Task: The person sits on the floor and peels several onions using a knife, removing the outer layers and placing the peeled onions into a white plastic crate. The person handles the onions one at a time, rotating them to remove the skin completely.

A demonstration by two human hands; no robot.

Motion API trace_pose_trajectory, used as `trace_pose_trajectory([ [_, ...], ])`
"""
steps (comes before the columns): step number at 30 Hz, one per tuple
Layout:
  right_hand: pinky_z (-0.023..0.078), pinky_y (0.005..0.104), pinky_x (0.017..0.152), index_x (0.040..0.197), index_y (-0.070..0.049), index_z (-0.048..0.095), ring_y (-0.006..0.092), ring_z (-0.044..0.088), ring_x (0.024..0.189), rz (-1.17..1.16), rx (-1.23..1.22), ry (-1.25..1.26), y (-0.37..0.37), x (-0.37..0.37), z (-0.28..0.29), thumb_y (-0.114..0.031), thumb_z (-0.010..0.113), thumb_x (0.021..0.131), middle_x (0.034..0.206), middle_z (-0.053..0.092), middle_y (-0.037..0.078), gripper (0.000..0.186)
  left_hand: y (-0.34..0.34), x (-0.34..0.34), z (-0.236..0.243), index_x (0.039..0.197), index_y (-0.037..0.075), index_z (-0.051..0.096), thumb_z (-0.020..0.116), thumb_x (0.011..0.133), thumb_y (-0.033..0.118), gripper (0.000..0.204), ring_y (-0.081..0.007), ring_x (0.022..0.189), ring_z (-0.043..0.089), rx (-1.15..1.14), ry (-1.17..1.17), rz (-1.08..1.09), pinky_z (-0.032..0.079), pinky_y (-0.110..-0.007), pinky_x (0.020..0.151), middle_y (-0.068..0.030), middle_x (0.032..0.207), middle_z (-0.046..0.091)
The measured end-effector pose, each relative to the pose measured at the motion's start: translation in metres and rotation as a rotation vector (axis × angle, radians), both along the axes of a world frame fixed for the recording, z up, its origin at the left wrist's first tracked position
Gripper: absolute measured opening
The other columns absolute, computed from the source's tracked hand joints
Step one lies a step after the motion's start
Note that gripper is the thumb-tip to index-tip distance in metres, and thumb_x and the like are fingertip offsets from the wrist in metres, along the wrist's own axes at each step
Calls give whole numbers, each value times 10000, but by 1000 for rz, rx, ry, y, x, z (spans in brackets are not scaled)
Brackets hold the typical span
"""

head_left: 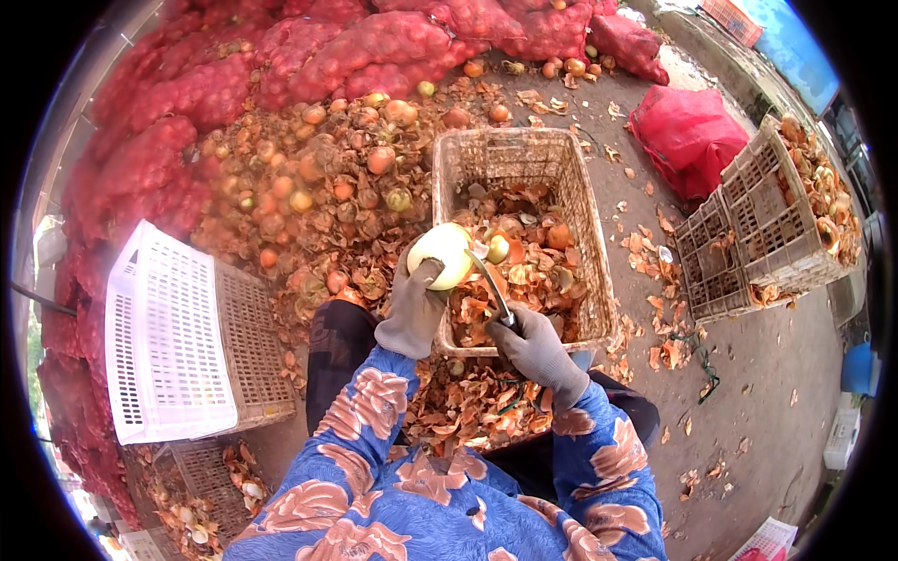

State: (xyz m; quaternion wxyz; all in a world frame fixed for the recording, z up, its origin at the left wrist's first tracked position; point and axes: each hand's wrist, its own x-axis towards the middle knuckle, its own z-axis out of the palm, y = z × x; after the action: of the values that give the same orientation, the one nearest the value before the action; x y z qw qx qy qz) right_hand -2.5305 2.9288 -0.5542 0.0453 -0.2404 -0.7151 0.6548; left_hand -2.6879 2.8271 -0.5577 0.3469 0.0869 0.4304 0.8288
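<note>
My left hand (412, 304), in a grey glove, grips a peeled pale onion (441, 245) above the middle of a dirty plastic crate (600, 252). My right hand (535, 351), also gloved, is closed on the dark handle of a knife (493, 290); its curved blade reaches up to the onion's right side, where a small pale flap shows. Onion skins and a few onions (559, 236) lie in the crate under my hands.
Red mesh sacks of onions (355, 47) line the back and left. Loose onions and skins (309, 168) are heaped beside them. White and brown crates (168, 327) stand at left; crates of peelings (795, 224) and a red sack (690, 140) stand at right.
</note>
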Motion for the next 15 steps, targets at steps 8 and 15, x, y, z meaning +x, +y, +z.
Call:
trace_pose_trajectory([
  [8, 472, 334, 601, 880, -11, 574, 211, 580, 599, 57, 219, 17, -11, 8, -33, -185, 624, 870, 694, 607, 139, 181, 10, -1, 0, 1281, -14, 436, 526, 905, 192, 438, -265, 1125, 562, 167, -221, 62, 523, -390, 942, -160, 1235, 540],
  [15, 472, 355, 579, 913, -27, 582, 289, 613, 615, -81, 393, 167, -8, 3, -10, -154, 647, 848, 689, 600, 151, 158, 6, 4, 6, 1294, -33, 394, 412, 955, 262, 450, -311, 1137, 554, 91, -163, 72, 516, -431, 952, -190, 1273, 508],
])
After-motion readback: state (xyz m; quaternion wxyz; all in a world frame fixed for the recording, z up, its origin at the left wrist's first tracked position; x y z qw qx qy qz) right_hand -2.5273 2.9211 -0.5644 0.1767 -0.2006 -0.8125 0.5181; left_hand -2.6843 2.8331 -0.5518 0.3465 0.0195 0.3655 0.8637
